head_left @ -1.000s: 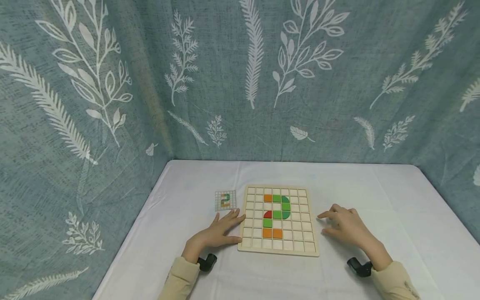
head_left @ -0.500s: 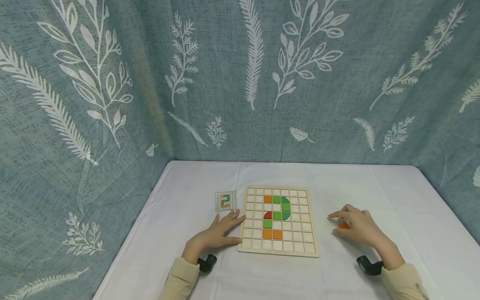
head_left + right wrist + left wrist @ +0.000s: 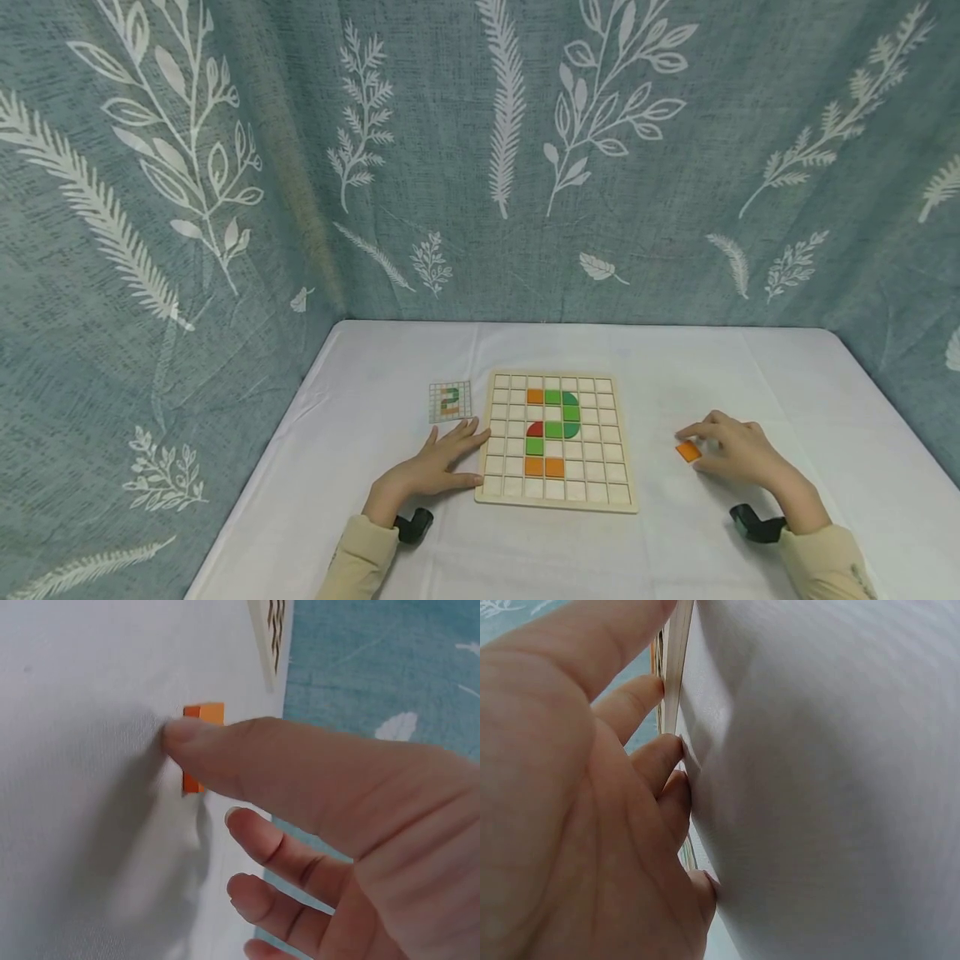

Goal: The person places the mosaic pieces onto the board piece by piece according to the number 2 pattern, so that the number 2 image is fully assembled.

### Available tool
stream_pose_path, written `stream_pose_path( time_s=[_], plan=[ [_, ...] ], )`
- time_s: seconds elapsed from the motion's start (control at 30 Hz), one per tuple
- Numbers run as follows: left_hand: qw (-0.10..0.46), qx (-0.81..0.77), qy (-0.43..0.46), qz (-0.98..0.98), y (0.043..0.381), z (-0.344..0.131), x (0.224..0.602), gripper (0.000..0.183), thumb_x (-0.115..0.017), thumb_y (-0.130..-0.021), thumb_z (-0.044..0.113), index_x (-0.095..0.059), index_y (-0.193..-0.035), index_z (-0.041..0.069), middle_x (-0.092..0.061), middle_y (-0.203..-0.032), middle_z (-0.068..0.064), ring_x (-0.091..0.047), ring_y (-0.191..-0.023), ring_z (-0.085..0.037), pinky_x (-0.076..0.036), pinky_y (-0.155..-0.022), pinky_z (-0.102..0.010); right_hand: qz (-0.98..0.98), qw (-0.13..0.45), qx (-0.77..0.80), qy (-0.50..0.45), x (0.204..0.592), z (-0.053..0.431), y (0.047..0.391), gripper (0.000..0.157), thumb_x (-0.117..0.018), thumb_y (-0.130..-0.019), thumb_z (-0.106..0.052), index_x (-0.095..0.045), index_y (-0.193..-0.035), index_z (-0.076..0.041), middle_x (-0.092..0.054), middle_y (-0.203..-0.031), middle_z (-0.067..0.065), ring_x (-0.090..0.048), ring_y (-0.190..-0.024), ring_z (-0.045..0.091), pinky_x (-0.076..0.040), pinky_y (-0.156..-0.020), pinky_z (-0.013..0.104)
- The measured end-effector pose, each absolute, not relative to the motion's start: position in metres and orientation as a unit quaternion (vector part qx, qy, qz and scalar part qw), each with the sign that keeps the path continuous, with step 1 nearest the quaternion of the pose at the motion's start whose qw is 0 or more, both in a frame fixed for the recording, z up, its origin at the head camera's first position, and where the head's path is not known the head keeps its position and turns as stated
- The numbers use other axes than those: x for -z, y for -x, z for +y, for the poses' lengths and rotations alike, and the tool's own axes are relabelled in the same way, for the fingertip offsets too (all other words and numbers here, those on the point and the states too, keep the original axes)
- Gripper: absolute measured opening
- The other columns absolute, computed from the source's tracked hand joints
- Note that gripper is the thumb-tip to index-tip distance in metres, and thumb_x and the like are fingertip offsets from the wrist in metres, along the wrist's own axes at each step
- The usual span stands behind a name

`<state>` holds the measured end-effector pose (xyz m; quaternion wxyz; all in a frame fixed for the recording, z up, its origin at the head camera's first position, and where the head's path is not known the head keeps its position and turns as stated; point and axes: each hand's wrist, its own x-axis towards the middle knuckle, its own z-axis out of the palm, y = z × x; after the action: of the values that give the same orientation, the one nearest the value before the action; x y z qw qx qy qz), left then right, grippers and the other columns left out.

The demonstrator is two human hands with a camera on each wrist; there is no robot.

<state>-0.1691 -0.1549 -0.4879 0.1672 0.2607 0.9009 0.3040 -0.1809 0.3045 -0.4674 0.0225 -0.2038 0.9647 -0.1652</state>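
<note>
On the white tablecloth right of the board lies an orange square tile (image 3: 687,452). My right hand (image 3: 737,451) is at this tile, the thumb by its near edge and the index finger just beyond its far side. In the right wrist view the thumb (image 3: 247,754) crosses in front of the tile and hides its middle; whether it touches cannot be told. My left hand (image 3: 433,465) rests spread at the left edge of the wooden grid board (image 3: 557,506), fingertips against it. The board carries orange, green and red tiles in several cells.
A small pattern card (image 3: 450,402) showing a coloured figure on a grid lies beyond the left hand. Black wrist cameras sit on both wrists. A teal curtain (image 3: 480,275) with white leaf prints hangs behind and beside the table.
My right hand has moved to the right, away from the board, and the orange tile it covered has come into view. The left hand and the board have stayed put.
</note>
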Motion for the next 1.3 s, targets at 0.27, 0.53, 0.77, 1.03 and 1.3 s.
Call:
stream_pose_path(
  time_s=[0.27, 0.53, 0.77, 1.03, 1.3],
  plan=[
    [0.17, -0.302, -0.26, 0.901, 0.169, -0.154, 0.487, 0.07, -0.06, -0.089, 0.039, -0.03, -0.146, 0.012, -0.015, -0.154, -0.016, -0.008, -0.142, -0.034, 0.007, -0.11, -0.061, 0.964, 0.013, 0.173, 0.2, 0.469, 0.311, 0.182, 0.026, -0.076, -0.073, -0.018, -0.07, -0.098, -0.02, -0.056, -0.09, -0.004, -0.046, -0.073, 0.009, -0.032, -0.067, 0.037],
    [0.164, -0.294, -0.263, 0.904, 0.17, -0.155, 0.487, 0.07, -0.059, -0.089, 0.04, -0.03, -0.146, 0.013, -0.016, -0.154, -0.015, -0.009, -0.142, -0.034, 0.007, -0.11, -0.061, 0.966, -0.002, 0.171, 0.194, 0.473, 0.313, 0.185, 0.02, -0.077, -0.073, -0.021, -0.069, -0.091, -0.021, -0.056, -0.086, -0.006, -0.052, -0.078, 0.012, -0.034, -0.067, 0.039],
    [0.165, -0.301, -0.264, 0.901, 0.169, -0.156, 0.488, 0.07, -0.059, -0.089, 0.04, -0.029, -0.146, 0.012, -0.016, -0.154, -0.016, -0.008, -0.142, -0.034, 0.007, -0.11, -0.061, 0.97, 0.003, 0.174, 0.171, 0.475, 0.309, 0.185, 0.02, -0.078, -0.072, -0.024, -0.069, -0.088, -0.018, -0.056, -0.085, -0.004, -0.052, -0.076, 0.013, -0.033, -0.067, 0.035],
    [0.163, -0.299, -0.259, 0.904, 0.169, -0.155, 0.489, 0.07, -0.06, -0.088, 0.04, -0.031, -0.146, 0.013, -0.016, -0.154, -0.015, -0.01, -0.142, -0.034, 0.006, -0.11, -0.061, 0.971, -0.012, 0.171, 0.168, 0.474, 0.303, 0.185, 0.019, -0.078, -0.072, -0.025, -0.069, -0.086, -0.017, -0.056, -0.082, -0.005, -0.052, -0.074, 0.013, -0.033, -0.066, 0.034],
    [0.164, -0.302, -0.258, 0.903, 0.169, -0.154, 0.488, 0.07, -0.06, -0.088, 0.039, -0.031, -0.146, 0.012, -0.016, -0.154, -0.016, -0.009, -0.142, -0.035, 0.007, -0.11, -0.062, 0.966, -0.036, 0.174, 0.187, 0.47, 0.297, 0.183, 0.018, -0.077, -0.073, -0.023, -0.068, -0.088, -0.017, -0.055, -0.082, -0.005, -0.045, -0.065, 0.008, -0.032, -0.062, 0.029]
  ],
)
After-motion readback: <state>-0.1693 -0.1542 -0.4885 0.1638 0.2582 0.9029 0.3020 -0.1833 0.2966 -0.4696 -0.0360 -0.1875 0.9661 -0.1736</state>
